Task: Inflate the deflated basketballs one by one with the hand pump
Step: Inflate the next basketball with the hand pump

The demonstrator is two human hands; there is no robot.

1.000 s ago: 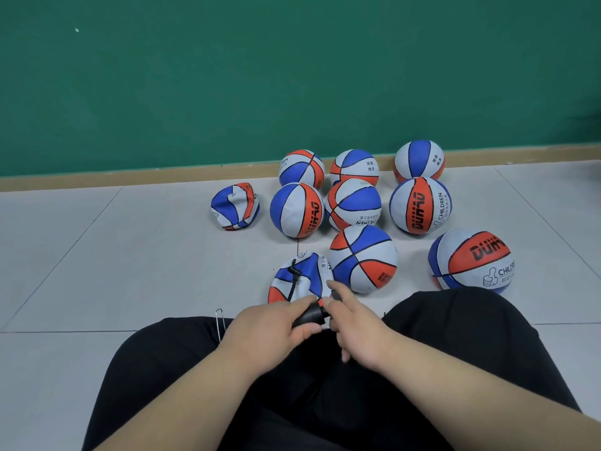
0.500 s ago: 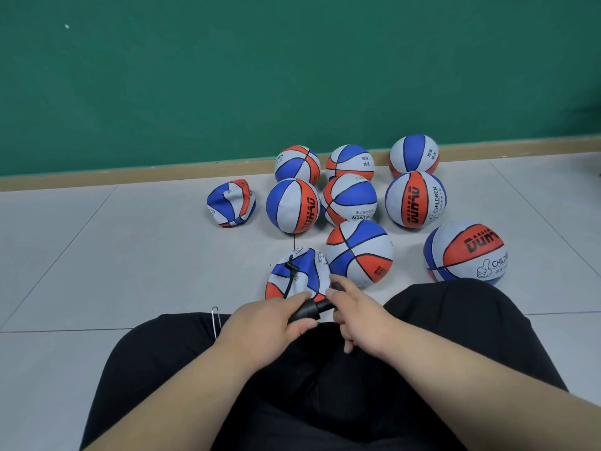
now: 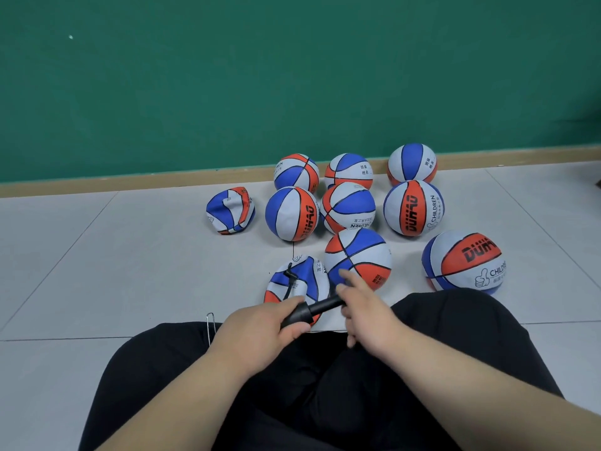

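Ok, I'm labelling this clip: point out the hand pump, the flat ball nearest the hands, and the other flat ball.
hand pump (image 3: 325, 305): head view, its black shaft.
nearest flat ball (image 3: 313, 278): head view, blue panel.
other flat ball (image 3: 231, 210): head view, dented middle.

Single head-worn wide-angle view, facing forward and down. Lap (image 3: 325, 402) nearest at bottom edge; tiled floor (image 3: 130, 255) mid-frame; green wall (image 3: 292, 76) farthest, across whole top.
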